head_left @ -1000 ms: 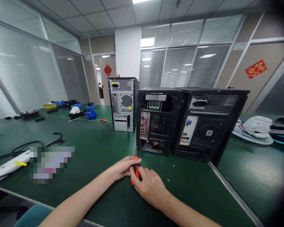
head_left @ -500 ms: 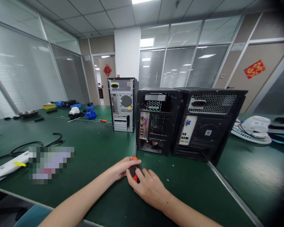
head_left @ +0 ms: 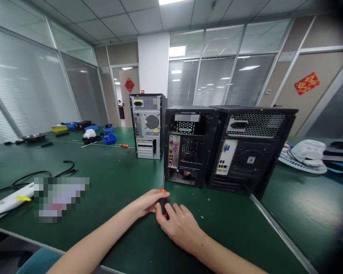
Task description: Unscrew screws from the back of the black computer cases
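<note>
An orange-and-black screwdriver handle lies low on the green counter, at about 6 o'clock from the nearest black computer case. Both hands meet on it. The left hand comes in from 8 o'clock, and its fingers curl over the top of the handle, holding it. The right hand comes in from 4 o'clock, its fingers narrow and wrapped around the lower part of the same handle; the tool's shaft is hidden, so I cannot tell where the tip points.

A second black case stands touching the first at its 3 o'clock, both with rear panels facing the camera. A grey case stands apart at 11 o'clock. Small screws lie loose on the counter at 2 o'clock from the hands. A black cable and a white strip lie well away at 9 o'clock. Blue bins sit far off at 11 o'clock, and a white appliance at 2 o'clock.
</note>
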The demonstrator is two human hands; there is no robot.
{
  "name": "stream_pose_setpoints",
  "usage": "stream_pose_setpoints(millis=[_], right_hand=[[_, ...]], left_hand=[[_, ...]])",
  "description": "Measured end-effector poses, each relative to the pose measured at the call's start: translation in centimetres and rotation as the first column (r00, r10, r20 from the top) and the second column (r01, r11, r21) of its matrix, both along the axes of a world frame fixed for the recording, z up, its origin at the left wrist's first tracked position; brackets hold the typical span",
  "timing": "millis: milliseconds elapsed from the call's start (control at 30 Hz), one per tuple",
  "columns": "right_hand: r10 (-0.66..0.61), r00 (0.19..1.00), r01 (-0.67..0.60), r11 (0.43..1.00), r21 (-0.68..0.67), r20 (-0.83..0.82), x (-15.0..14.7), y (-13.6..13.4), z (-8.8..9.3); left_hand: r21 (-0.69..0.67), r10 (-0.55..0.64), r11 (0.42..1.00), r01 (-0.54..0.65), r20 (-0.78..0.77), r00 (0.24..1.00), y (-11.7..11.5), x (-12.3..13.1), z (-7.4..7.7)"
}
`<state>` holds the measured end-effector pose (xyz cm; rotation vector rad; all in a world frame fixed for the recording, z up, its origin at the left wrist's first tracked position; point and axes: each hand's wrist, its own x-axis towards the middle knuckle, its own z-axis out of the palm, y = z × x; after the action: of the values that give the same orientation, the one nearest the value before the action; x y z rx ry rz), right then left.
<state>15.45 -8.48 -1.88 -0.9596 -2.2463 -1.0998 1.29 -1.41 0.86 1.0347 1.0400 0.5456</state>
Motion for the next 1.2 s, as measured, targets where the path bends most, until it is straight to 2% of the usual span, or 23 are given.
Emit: stream_pose_setpoints(millis=[533, 800, 1200], right_hand=[[0.010, 0.997, -0.008, 1.000, 0.023, -0.075, -0.06, 0.11, 0.18], [0.012, 0.994, -0.007, 0.999, 0.045, -0.108, -0.05, 0.19, 0.35], [0.016, 0.987, -0.003, 0.997, 0.079, -0.160, -0.10, 0.29, 0.13]], left_hand=[[0.015, -0.020, 1.000, 0.020, -0.024, 1.000, 0.20, -0.01, -0.15], [-0.010, 0.008, 1.000, -0.008, 0.017, 1.000, 0.58, -0.09, -0.88], [-0.058, 0.003, 0.998, 0.003, 0.106, 0.994, 0.65, -0.25, -1.01]])
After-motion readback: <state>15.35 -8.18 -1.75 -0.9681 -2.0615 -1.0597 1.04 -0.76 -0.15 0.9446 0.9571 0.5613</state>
